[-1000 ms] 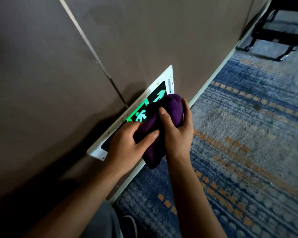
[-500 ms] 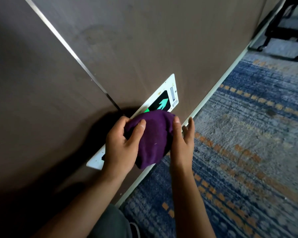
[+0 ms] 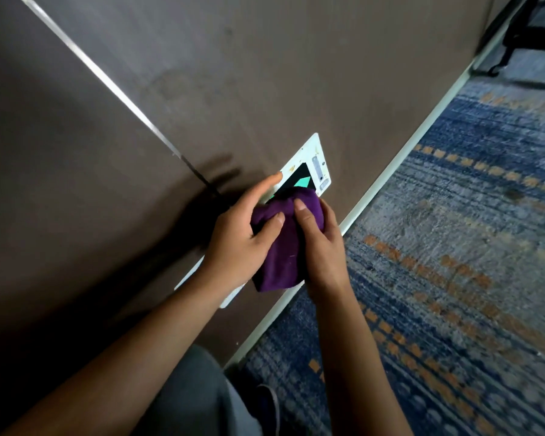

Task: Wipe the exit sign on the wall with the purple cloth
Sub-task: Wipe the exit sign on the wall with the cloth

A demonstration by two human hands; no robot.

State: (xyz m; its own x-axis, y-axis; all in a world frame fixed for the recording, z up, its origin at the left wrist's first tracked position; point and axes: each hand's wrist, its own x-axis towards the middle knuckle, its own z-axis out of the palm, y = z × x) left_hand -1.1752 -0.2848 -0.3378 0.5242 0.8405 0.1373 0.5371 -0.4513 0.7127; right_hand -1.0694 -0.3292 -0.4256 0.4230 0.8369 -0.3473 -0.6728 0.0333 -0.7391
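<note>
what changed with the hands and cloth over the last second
The right hand, which had let go of the purple cloth half a second ago, grips it again. The left hand kept its hold. The exit sign stays on the wall, its green arrow still showing.

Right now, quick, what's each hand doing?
Left hand: holding the purple cloth, thumb on it, index finger stretched onto the exit sign.
Right hand: gripping the purple cloth.
</note>
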